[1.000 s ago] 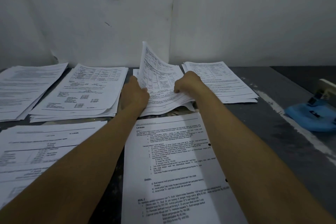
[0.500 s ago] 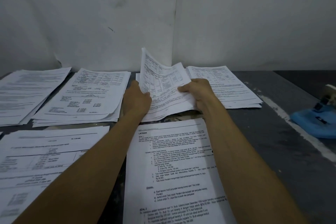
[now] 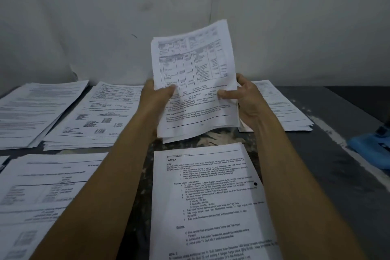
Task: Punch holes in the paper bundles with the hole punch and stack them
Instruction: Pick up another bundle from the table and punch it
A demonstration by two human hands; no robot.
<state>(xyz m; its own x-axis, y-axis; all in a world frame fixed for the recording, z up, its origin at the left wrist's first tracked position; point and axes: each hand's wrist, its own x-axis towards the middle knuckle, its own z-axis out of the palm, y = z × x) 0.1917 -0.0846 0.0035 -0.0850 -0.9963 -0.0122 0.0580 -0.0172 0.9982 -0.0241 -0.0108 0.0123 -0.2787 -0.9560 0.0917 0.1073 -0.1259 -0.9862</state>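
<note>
Both my hands hold a bundle of printed sheets (image 3: pixel 194 74) lifted off the dark table, tilted up toward me. My left hand (image 3: pixel 157 99) pinches its left edge with the thumb on the front. My right hand (image 3: pixel 242 97) grips the right edge the same way. Below the bundle lies a printed stack headed LATIHAN (image 3: pixel 211 196) with a punched hole (image 3: pixel 255 184) near its right edge. A blue object (image 3: pixel 371 148) sits at the right edge of the frame, cut off; it may be the hole punch.
More paper stacks lie on the table: one at far left (image 3: pixel 35 112), one left of centre (image 3: pixel 99 116), one at near left (image 3: pixel 42 196) and one behind my right hand (image 3: pixel 285 110). A white wall (image 3: pixel 105 17) rises behind. Dark tabletop (image 3: pixel 316 175) shows at right.
The bundle has been lifted off the table from the middle back spot and raised toward me. Both hands came up with it, still at its side edges.
</note>
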